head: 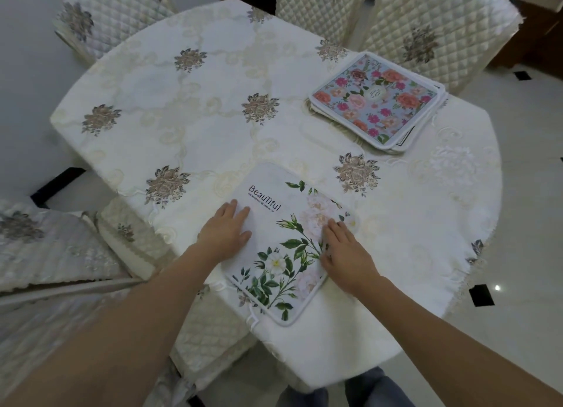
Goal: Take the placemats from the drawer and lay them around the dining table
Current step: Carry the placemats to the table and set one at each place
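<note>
MAT (283,242): flat at counter (182,108) near edge, corner overhanging | LEFT HAND (227,231): released, flat on mat | RIGHT HAND (345,251): released, fingers pressing mat | STACK (377,100): far side, undealt | RISK: overhanging corner may slide off; pushing may bunch cloth.

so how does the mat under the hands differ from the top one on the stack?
The white placemat lies alone at the near table edge, pressed flat by the left hand and right hand; the blue placemat tops a stack on the far right side, untouched. The white placemat shows pale blooms, green leaves and the word "Beautiful"; the blue placemat is crowded with pink and orange flowers. Both are rounded-corner rectangles with white trim.
</note>
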### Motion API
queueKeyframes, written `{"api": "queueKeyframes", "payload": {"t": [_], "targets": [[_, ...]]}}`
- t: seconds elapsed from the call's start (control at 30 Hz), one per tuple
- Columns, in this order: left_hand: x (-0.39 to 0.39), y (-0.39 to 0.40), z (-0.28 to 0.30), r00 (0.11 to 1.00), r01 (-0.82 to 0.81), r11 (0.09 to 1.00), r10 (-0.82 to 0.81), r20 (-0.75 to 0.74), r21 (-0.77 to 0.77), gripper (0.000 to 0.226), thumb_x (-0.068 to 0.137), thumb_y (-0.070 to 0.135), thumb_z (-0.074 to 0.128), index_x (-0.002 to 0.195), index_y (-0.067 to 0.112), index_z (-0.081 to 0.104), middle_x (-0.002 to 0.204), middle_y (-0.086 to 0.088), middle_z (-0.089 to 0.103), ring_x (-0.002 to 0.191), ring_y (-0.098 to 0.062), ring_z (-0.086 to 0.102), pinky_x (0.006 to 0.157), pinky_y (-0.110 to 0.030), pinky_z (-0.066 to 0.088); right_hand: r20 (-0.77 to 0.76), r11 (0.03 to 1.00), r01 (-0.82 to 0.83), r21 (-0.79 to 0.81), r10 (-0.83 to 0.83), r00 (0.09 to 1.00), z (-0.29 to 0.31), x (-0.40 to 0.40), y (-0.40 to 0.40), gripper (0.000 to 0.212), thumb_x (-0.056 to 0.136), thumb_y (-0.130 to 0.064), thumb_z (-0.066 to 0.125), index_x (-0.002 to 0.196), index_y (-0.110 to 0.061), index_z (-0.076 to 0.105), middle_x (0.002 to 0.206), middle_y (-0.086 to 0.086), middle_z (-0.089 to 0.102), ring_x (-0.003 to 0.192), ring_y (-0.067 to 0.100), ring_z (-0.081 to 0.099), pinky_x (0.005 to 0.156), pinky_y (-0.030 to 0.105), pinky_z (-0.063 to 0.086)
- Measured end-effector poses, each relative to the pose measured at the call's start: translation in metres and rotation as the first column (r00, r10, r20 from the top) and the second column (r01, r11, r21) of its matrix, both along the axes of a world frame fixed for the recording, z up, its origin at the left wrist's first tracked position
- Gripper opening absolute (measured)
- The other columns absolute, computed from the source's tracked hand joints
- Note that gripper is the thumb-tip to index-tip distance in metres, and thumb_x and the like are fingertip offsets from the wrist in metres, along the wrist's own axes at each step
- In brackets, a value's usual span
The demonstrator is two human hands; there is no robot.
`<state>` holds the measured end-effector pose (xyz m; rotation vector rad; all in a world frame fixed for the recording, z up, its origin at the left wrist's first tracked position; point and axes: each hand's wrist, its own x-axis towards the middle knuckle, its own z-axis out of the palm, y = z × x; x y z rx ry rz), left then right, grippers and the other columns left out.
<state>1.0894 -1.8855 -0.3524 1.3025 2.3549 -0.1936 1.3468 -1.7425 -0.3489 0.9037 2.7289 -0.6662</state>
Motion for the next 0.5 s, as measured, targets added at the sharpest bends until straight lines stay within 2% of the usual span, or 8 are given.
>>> {"api": "queueKeyframes", "payload": {"t": [0.27,0.33,0.43,0.5], "targets": [[0.023,-0.071,-0.001,0.998,-0.054,0.998,0.052,0.031,0.045,0.060,0.103,0.038,0.037,0.155,0.017,0.017,0.163,-0.013,0.006,0.150,-0.032,0.008,0.115,-0.046,0.028,-0.048,0.995,-0.101,0.007,0.101,0.994,0.002,0.017,-0.071,0.056,0.104,-0.032,0.034,0.155,-0.014,0.017,0.163,0.005,0.005,0.150,0.023,-0.004,0.119,0.030,0.003],[0.030,-0.086,-0.002,0.999,-0.048,0.997,0.047,0.023,0.061,0.061,0.103,0.038,0.037,0.156,0.015,0.017,0.162,-0.016,0.008,0.150,-0.031,0.008,0.116,-0.045,0.027,-0.091,0.991,-0.135,0.023,0.137,0.986,0.003,0.021,-0.090,0.054,0.104,-0.030,0.037,0.154,-0.012,0.024,0.162,0.007,0.012,0.151,0.024,0.002,0.117,0.029,0.000],[0.041,-0.106,-0.007,0.995,-0.093,0.990,0.090,0.032,0.102,0.060,0.103,0.038,0.037,0.155,0.015,0.019,0.163,-0.015,0.011,0.151,-0.028,0.007,0.117,-0.044,0.029,-0.105,0.981,-0.183,0.058,0.189,0.976,0.003,0.026,-0.113,0.052,0.100,-0.027,0.047,0.149,-0.011,0.036,0.159,0.008,0.026,0.149,0.026,0.014,0.116,0.033,0.006],[0.051,-0.116,-0.009,0.994,-0.106,0.989,0.103,0.038,0.105,0.061,0.103,0.038,0.036,0.156,0.015,0.017,0.163,-0.014,0.008,0.151,-0.027,0.005,0.119,-0.043,0.025,-0.095,0.975,-0.212,0.065,0.218,0.971,0.004,0.029,-0.123,0.053,0.099,-0.027,0.048,0.149,-0.012,0.036,0.159,0.008,0.025,0.149,0.027,0.014,0.115,0.035,0.006]]}}
